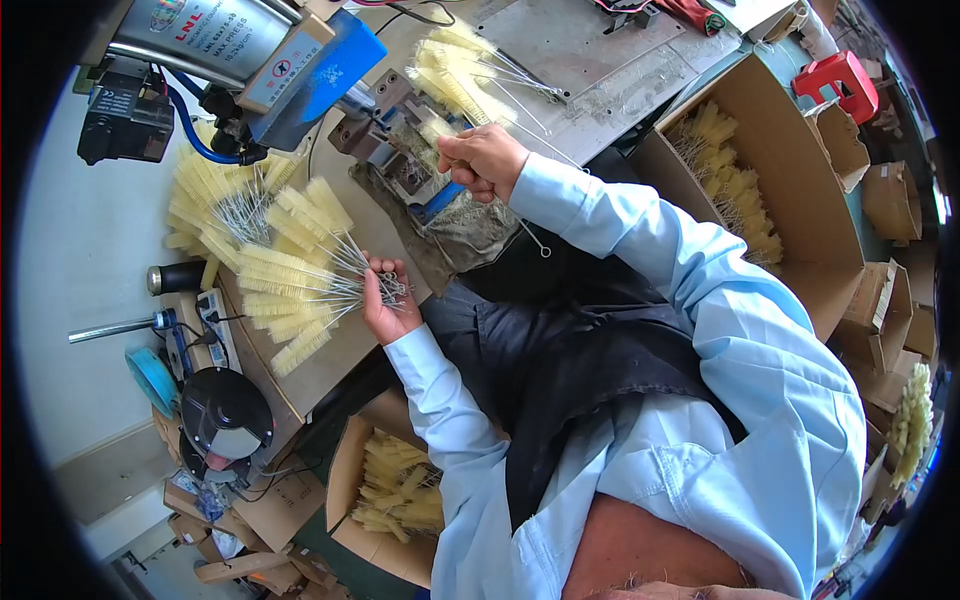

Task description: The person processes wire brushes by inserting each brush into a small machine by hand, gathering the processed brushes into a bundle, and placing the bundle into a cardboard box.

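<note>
My left hand (389, 305) is closed round the wire stems of a fanned bunch of pale yellow brushes (295, 280), whose looped ends show by the fingers. At the press fixture (405, 175), my right hand (482, 163) has its fingers curled together on a single brush (437, 130); its wire seems to run down past the hand to a loop. More brushes (225, 195) lie on the bench left of the fixture, and another pile (455, 75) lies behind it.
A pneumatic press (215, 40) with a blue block hangs at the upper left. Cardboard boxes of brushes stand at the right (800, 170) and below the bench (350, 470). A black round device (226, 415) and a red object (838, 85) are also in view.
</note>
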The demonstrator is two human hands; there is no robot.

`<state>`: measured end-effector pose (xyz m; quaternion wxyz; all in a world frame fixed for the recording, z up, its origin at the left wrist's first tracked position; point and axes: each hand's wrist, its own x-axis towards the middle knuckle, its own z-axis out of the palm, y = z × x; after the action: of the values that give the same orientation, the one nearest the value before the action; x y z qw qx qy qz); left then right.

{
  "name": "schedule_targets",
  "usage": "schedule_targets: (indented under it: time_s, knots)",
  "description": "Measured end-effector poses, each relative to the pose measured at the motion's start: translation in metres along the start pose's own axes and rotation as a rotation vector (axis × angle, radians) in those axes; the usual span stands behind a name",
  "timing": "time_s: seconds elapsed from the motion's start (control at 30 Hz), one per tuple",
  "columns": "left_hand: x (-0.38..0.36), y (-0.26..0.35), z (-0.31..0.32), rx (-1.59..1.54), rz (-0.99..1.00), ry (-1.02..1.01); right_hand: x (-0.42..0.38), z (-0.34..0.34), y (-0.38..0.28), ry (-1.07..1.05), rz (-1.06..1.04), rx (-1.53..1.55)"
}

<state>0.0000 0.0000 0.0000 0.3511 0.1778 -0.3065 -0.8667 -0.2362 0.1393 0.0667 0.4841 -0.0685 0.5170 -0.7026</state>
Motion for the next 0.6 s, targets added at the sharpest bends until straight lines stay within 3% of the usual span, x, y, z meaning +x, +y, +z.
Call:
schedule_targets:
  time_s: [0.3, 0.37, 0.4, 0.47, 0.6]
  knots:
    - [-0.005, 0.001, 0.004, -0.001, 0.018, 0.004, -0.01, 0.005, 0.001, 0.044, -0.069, -0.104]
    - [-0.003, 0.001, 0.005, -0.002, 0.024, -0.003, -0.008, 0.004, 0.001, 0.12, -0.133, -0.421]
    - [-0.003, 0.0, 0.005, -0.005, 0.023, -0.003, -0.009, 0.004, 0.001, 0.121, -0.133, -0.424]
    - [-0.003, 0.001, 0.005, -0.006, 0.025, -0.008, -0.009, 0.004, 0.003, 0.175, -0.32, -0.713]
    - [-0.003, 0.001, 0.005, -0.01, 0.025, -0.001, -0.004, 0.005, 0.003, 0.178, -0.341, -0.767]
